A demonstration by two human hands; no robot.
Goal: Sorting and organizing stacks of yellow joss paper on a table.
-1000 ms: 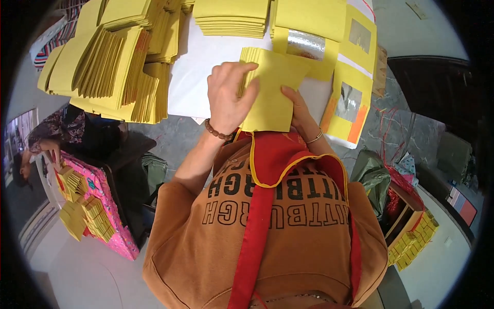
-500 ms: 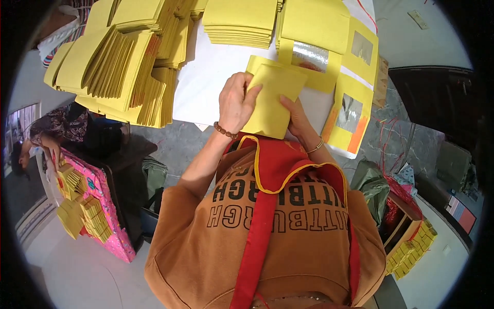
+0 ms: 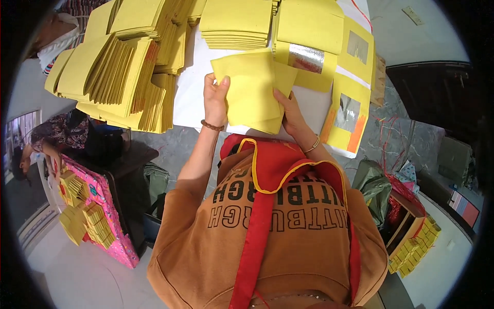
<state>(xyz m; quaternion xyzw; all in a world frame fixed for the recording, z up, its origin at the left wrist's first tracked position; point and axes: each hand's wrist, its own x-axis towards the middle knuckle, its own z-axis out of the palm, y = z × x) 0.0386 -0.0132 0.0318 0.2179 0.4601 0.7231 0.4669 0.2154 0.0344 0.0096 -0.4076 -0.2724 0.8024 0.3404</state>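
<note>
Several yellow paper sheets are held upright over the near edge of the table, slightly fanned so that a rear one shows at the right. My left hand pinches their left edge, thumb on the front. On the other side my right hand is closed on their right edge, its thumb also in front and its other fingers partly hidden. Just beyond the sheets lies a neat stack of folded yellow paper. Near my right hand is a yellow piece with a silver foil panel.
Fanned piles of folded yellow paper cover the table's left side. More foil-panelled yellow pieces lie at its right edge. At the far left a person sits by a pink-covered table. A green bag stands at right.
The sheets have shifted left and fanned apart, showing more of the front one. My left hand has moved left to their outer edge; my right hand still grips the right side.
</note>
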